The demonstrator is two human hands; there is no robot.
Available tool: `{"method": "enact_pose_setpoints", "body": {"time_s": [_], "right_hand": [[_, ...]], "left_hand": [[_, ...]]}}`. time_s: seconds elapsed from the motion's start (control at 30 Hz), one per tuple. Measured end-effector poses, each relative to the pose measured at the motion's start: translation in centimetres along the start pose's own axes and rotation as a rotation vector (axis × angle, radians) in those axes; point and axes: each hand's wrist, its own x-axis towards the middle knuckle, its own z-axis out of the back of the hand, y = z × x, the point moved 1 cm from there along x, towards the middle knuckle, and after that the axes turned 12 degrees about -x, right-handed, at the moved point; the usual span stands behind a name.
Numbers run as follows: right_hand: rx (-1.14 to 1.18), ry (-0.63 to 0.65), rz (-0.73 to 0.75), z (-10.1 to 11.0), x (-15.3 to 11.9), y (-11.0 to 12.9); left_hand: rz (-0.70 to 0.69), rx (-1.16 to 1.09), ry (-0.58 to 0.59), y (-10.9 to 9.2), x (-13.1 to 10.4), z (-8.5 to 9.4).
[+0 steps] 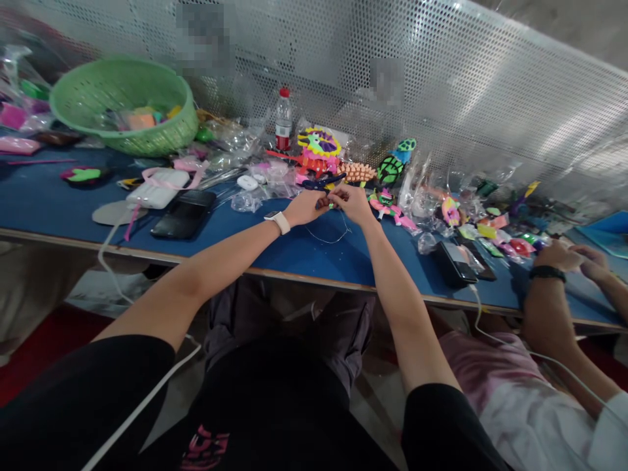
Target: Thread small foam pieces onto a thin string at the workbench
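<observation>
Both my hands meet over the blue table, fingertips close together. My left hand (305, 209), with a pale-banded watch (279, 221) on its wrist, is closed on a small dark blue piece (321, 204). The fingers of my right hand (355, 202) are pinched just beside it. A thin pale thread (328, 241) loops below the hands and rises towards the right fingers; its ends are too fine to make out. Just beyond lie dark blue pliers-like shapes (318, 184), a spiky orange toy (357, 171) and a pink and green figure (385, 204).
A green basket (171, 140) of colourful pieces stands back left. A white power bank (159, 188) and a black phone (184, 214) lie left. A red-capped bottle (283, 121) stands behind. On the right are a black device (454, 264) and a co-worker's hands (559, 256).
</observation>
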Motion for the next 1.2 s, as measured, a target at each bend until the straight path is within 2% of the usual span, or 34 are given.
{"method": "enact_pose_setpoints", "body": {"time_s": [0.17, 0.43, 0.7, 0.93, 1.07, 1.2], "right_hand": [[-0.018, 0.013, -0.011, -0.1, 0.0, 0.3], [0.015, 0.068, -0.046, -0.1, 0.0, 0.2], [0.091, -0.005, -0.096, 0.0, 0.0, 0.5], [0.07, -0.034, -0.059, 0.0, 0.1, 0.7], [0.131, -0.082, -0.072, 0.1, 0.2, 0.9], [0.279, -0.094, -0.062, 0.1, 0.4, 1.2]], "left_hand": [[-0.021, 0.083, -0.013, -0.2, 0.0, 0.3], [-0.024, 0.093, -0.026, -0.9, -0.1, 0.6], [-0.102, 0.164, -0.026, -1.3, -0.4, 0.9], [-0.188, 0.294, -0.013, -1.9, -0.7, 0.5], [-0.293, 0.315, -0.074, -1.8, -0.7, 0.2], [-0.26, 0.198, -0.159, -1.4, -0.4, 0.2]]}}
